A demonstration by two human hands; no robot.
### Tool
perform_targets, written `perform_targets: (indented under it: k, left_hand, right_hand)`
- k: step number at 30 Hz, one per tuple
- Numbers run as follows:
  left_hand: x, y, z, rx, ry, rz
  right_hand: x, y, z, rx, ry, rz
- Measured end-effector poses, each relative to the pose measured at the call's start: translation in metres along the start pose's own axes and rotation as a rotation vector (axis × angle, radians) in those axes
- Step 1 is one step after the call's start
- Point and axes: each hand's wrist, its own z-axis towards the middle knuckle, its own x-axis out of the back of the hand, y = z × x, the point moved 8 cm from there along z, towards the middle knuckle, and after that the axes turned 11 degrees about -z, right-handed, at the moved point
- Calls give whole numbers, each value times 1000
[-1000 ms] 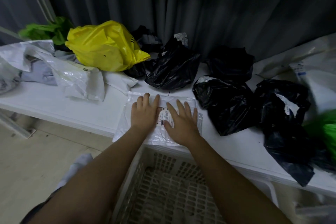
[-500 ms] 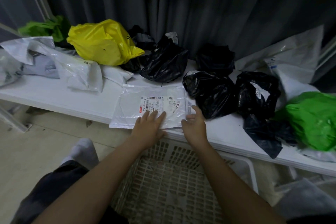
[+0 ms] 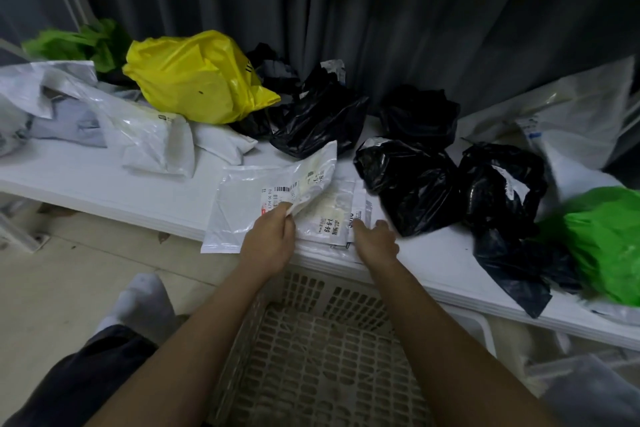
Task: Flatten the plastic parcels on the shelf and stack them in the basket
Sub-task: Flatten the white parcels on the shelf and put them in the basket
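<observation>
A flat white plastic parcel [image 3: 242,198] with a barcode label lies at the front edge of the white shelf [image 3: 86,184]. My left hand [image 3: 272,236] pinches its near right corner and lifts that side, so the parcel peels up. Under it lies a second flat white parcel [image 3: 332,215] with labels. My right hand [image 3: 375,239] rests on the near right edge of this lower parcel, fingers lightly bent. Directly below my arms stands the beige lattice basket [image 3: 311,340], with nothing in it.
Crumpled parcels crowd the shelf: a yellow bag [image 3: 194,76], black bags [image 3: 322,118] [image 3: 412,180] [image 3: 502,184], white bags [image 3: 152,139] at left, a green bag [image 3: 609,239] at right and large white bags [image 3: 581,121] behind it. A dark curtain hangs behind. My socked foot [image 3: 142,302] is on the floor at left.
My hands stopped pressing the parcel flat and slid back to its near edge. My left hand has now pinched the corner and lifted it, baring a second parcel beneath.
</observation>
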Motion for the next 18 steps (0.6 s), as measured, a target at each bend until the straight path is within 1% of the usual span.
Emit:
perform_targets:
  k: [2, 4, 8, 13, 16, 18]
  left_hand:
    - [2, -2, -1, 19, -10, -78]
    - [2, -5, -1, 45, -32, -88]
    - [2, -5, 0, 60, -59, -64]
    - [4, 1, -1, 14, -68, -26]
    - [5, 5, -5, -39, -69, 8]
    - [6, 6, -8, -40, -56, 24]
  right_hand:
    - [-5, -4, 8, -71, -17, 31]
    - [-11, -5, 17, -113, -37, 83]
    - [-19, -8, 29, -112, -30, 215]
    - [-20, -23, 16, -3, -20, 377]
    - [-10, -34, 4, 85, 9, 393]
    - [7, -41, -7, 166, 58, 360]
